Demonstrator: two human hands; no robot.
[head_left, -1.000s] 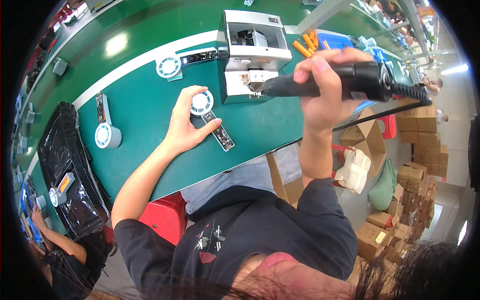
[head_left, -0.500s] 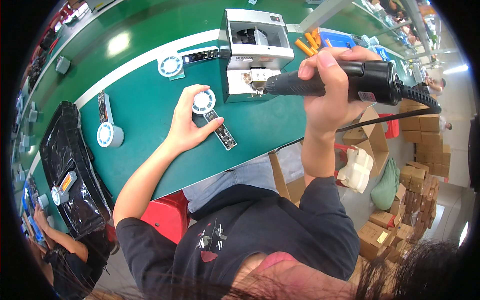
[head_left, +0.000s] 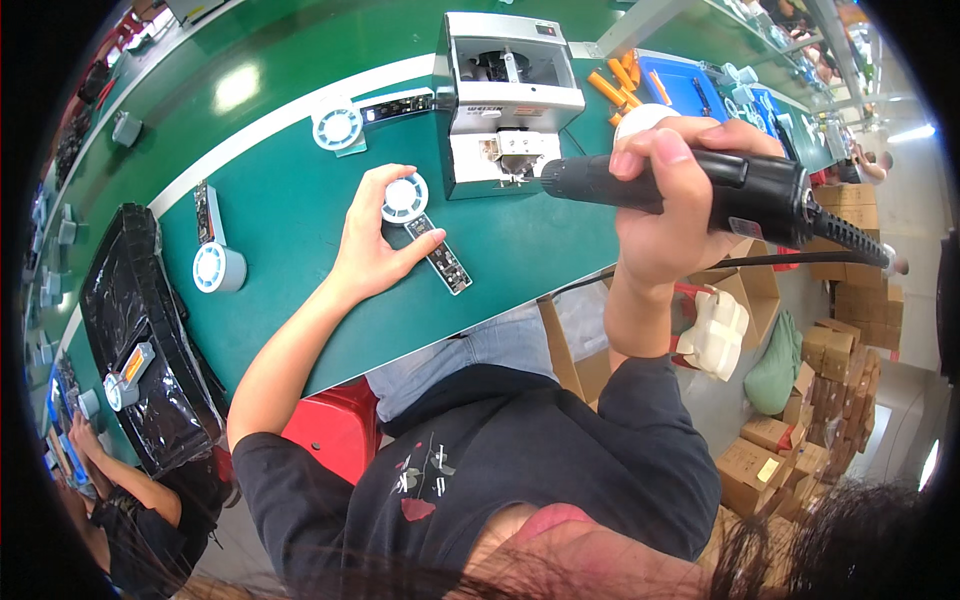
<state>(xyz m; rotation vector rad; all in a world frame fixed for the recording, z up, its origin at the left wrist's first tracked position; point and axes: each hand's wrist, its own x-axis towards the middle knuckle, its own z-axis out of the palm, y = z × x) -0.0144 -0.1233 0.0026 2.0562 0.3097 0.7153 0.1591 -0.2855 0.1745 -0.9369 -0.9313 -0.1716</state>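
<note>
My right hand (head_left: pixel 665 190) is wrapped round a black electric screwdriver (head_left: pixel 745 185), its cable running off to the right. The tip points left, close to the front tray of a silver screw feeder (head_left: pixel 512 115); whether a screw sits on the bit is too small to tell. On the green table, my left hand (head_left: pixel 375 245) grips a handheld fan (head_left: pixel 405 198) between thumb and fingers. It has a pale round head and an opened handle with the circuit board (head_left: pixel 443 262) showing, angled toward me.
A second opened fan (head_left: pixel 338 128) lies beside the feeder and a third (head_left: pixel 218 266) farther left. Orange handles (head_left: pixel 608 88) and a blue tray (head_left: pixel 675 85) stand back right. A black plastic-wrapped case (head_left: pixel 145 340) lies at the left, near a co-worker's hands (head_left: pixel 85 435).
My right hand has drawn the screwdriver slightly right and down, its tip moving back from the feeder's outlet. My left hand keeps its hold on the fan.
</note>
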